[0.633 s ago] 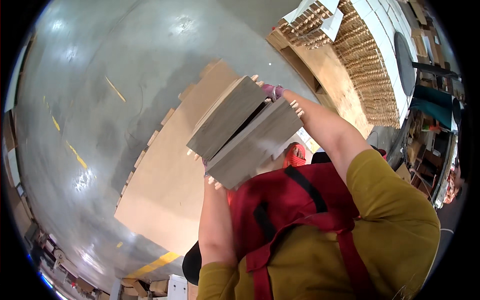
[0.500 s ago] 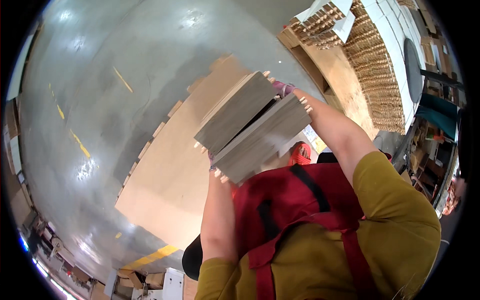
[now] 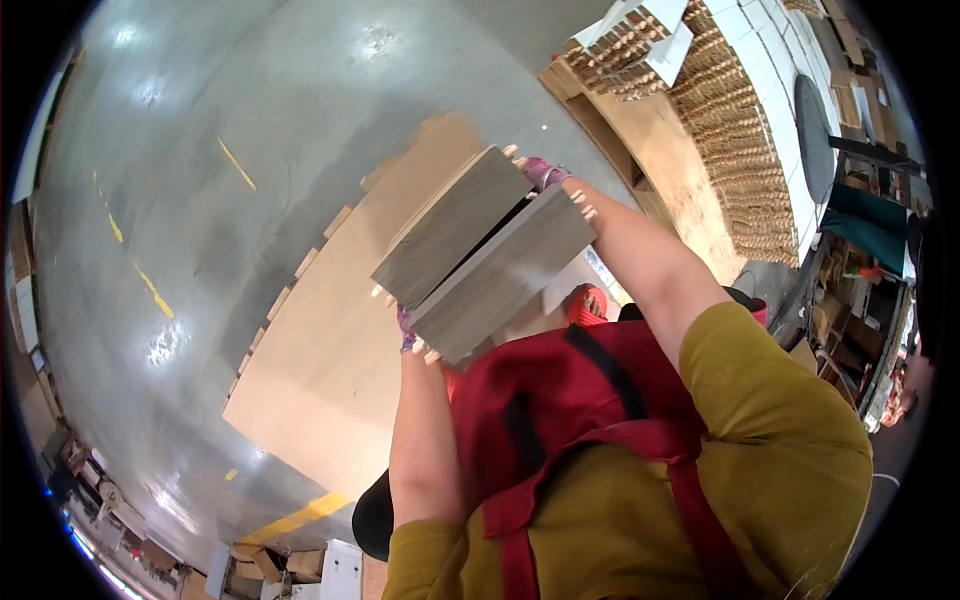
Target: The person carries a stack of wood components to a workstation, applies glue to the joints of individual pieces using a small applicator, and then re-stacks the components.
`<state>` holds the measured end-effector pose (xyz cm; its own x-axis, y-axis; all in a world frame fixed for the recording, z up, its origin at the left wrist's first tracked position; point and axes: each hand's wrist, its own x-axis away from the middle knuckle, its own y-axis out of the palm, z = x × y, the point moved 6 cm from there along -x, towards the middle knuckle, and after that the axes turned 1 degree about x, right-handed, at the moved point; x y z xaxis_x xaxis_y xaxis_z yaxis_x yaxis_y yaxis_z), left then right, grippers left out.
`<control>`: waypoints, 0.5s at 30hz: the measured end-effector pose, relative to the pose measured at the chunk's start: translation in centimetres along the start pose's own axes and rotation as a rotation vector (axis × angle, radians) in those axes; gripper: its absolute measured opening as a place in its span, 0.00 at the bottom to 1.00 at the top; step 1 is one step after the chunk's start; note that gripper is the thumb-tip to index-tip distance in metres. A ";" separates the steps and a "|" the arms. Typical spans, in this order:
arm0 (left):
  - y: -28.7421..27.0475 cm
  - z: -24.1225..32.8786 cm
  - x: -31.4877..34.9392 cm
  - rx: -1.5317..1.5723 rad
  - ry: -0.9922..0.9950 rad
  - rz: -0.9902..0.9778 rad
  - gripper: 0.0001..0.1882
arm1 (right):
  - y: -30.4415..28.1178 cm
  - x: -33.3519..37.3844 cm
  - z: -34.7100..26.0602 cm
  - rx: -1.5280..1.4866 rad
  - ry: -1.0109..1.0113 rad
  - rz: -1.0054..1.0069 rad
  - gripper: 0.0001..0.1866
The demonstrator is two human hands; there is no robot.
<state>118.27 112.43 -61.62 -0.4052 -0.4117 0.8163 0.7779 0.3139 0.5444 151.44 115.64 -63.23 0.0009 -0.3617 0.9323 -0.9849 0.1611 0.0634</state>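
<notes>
Two side-by-side stacks of grey wood-grain boards are held up in front of me, with a dark gap between them. Pale wooden dowels stick out at their ends. The far boards and the near boards span from hand to hand. My left hand, in a purple glove, grips their left end; its fingers are mostly hidden by the boards. At the right end my right hand, also purple-gloved, is closed on them, its fingers partly hidden. Beneath the boards lies a large tan sheet near the floor.
At the right, a wooden pallet carries tall rows of stacked white boards with dowel ends showing. A dark round disc on an arm stands beside them. Grey floor with yellow marks stretches left. Cardboard boxes sit at lower left.
The boards, held in both hands, appear slightly farther left in the picture. The surroundings have also shifted left a little. Both hands keep their hold.
</notes>
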 end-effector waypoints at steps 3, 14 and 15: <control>2.4 1.0 2.3 0.050 -0.025 0.050 0.17 | -0.6 0.0 0.2 -0.157 0.052 -0.007 0.13; 16.9 16.0 18.5 -0.823 0.872 0.380 0.22 | -7.9 5.8 -5.5 0.554 -0.441 0.471 0.14; 19.8 15.6 19.7 -1.005 0.862 0.313 0.23 | -8.1 7.2 -6.6 0.543 -0.443 0.473 0.14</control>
<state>118.23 123.91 -31.74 -0.0109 -0.9544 0.2983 0.9422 -0.1097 -0.3166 160.61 117.80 -54.73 -0.3885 -0.7119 0.5850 -0.8113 -0.0368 -0.5835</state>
